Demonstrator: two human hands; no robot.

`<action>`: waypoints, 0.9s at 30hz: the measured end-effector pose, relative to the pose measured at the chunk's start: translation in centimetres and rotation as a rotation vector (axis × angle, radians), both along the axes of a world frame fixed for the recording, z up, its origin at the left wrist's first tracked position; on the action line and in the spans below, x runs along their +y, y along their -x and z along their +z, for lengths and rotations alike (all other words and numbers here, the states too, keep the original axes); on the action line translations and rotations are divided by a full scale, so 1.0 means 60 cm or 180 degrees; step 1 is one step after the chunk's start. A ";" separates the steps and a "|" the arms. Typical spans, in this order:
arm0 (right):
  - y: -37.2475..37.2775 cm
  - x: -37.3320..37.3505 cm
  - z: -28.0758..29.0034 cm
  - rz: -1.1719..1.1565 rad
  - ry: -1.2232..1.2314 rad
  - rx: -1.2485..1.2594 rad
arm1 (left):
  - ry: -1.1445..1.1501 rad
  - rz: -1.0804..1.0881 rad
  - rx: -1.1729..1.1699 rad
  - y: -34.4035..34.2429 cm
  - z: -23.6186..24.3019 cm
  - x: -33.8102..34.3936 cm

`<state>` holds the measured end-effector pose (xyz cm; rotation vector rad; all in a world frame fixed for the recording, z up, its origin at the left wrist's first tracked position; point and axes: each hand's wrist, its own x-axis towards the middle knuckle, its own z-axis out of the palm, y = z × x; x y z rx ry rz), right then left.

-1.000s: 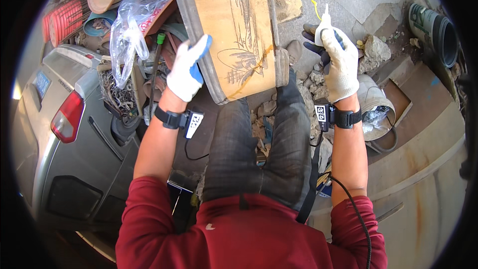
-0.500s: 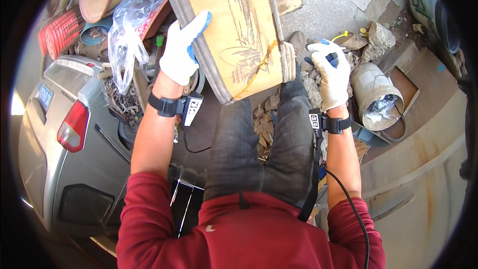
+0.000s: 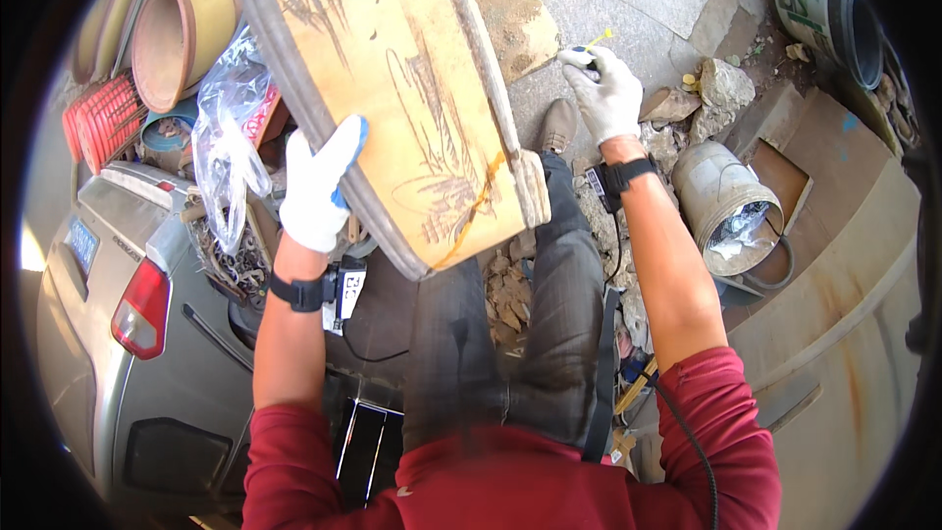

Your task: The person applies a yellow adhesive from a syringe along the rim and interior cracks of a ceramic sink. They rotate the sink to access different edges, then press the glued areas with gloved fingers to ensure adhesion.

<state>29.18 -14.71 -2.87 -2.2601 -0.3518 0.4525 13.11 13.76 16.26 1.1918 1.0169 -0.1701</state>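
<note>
A large tan rectangular planter [image 3: 392, 88] with grey rims and dark plant-like carving lies tilted across the upper middle, above my legs. A yellow-brown line runs over its face near the close end. My left hand [image 3: 319, 186], in a white glove with blue palm, grips its left rim, thumb pointing up along the edge; the fingers behind are hidden. Off the planter's right side, my gloved right hand [image 3: 606, 93] pinches a small slim item with a yellow tip [image 3: 601, 37]. The glove hides most of that item, so its kind is unclear.
Left are a grey toy-like or real vehicle rear [image 3: 147, 304], a clear plastic bag [image 3: 231, 128], terracotta pots [image 3: 167, 44] and a red basket [image 3: 101, 123]. Right are a dirty white bucket [image 3: 721, 196], rocks [image 3: 724, 98] and a dark green-and-white bucket [image 3: 824, 20]. Rubble [image 3: 510, 299] lies between my legs.
The planter and my left hand have shifted left and nearer to me. My right hand has moved up and left with the yellow-tipped item, away from the white bucket.
</note>
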 end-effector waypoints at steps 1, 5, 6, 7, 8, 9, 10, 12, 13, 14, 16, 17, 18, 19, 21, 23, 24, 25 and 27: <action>-0.011 0.010 -0.025 0.0310 0.0377 -0.0445 | -0.0097 -0.0023 0.0041 0.005 0.000 0.001; -0.032 0.044 -0.113 0.0764 0.0753 -0.0898 | -0.0974 -0.0812 0.0073 0.030 -0.003 0.009; -0.035 0.051 -0.130 0.0814 0.0641 -0.1101 | -0.1747 -0.1437 0.0084 0.034 -0.005 0.011; -0.040 0.058 -0.143 0.0878 0.0630 -0.1256 | -0.1609 -0.1085 0.0360 0.039 -0.005 0.010; -0.044 0.064 -0.155 0.0949 0.0674 -0.1315 | -0.1526 -0.1056 0.0205 0.042 -0.004 0.009; -0.047 0.070 -0.163 0.0970 0.0698 -0.1405 | -0.1229 -0.0800 0.0189 0.045 -0.003 0.007; -0.051 0.076 -0.169 0.0984 0.0608 -0.1498 | -0.0817 -0.0313 0.0178 0.045 -0.001 0.005; -0.057 0.085 -0.172 0.1023 0.0684 -0.1435 | -0.0486 0.0080 0.0109 0.043 0.001 0.004; -0.058 0.088 -0.169 0.1060 0.0675 -0.1400 | -0.0479 0.0054 0.0110 0.040 0.002 0.002; -0.058 0.090 -0.163 0.0941 0.0665 -0.1326 | -0.0450 0.0094 0.0069 0.038 0.003 0.001; -0.052 0.087 -0.141 0.0721 0.0564 -0.1154 | -0.0530 0.0077 0.0031 0.031 0.004 -0.003; -0.047 0.083 -0.125 0.0466 0.0174 -0.0655 | -0.0639 0.0018 0.0050 0.026 0.003 -0.004; -0.037 0.073 -0.104 0.0175 -0.0218 -0.0148 | -0.0807 -0.0046 0.0258 0.023 0.005 -0.006; -0.026 0.063 -0.080 -0.0121 -0.0598 0.0356 | -0.0698 -0.0124 0.0179 0.019 0.007 -0.005; -0.004 0.035 -0.025 -0.0454 -0.1175 0.0855 | -0.0078 0.0154 -0.0140 0.011 0.009 -0.008; 0.017 0.004 0.035 -0.0761 -0.1645 0.1093 | 0.0187 0.0174 -0.0418 0.005 0.005 -0.010; 0.023 -0.014 0.066 -0.0802 -0.1573 0.1203 | 0.0167 0.0350 -0.0163 0.001 0.000 -0.010; 0.027 -0.032 0.096 -0.0849 -0.1497 0.1352 | 0.0271 0.0546 -0.0197 -0.001 -0.005 -0.013; 0.033 -0.055 0.144 -0.0925 -0.1626 0.1409 | -0.0898 -0.0189 0.0218 -0.004 -0.012 -0.013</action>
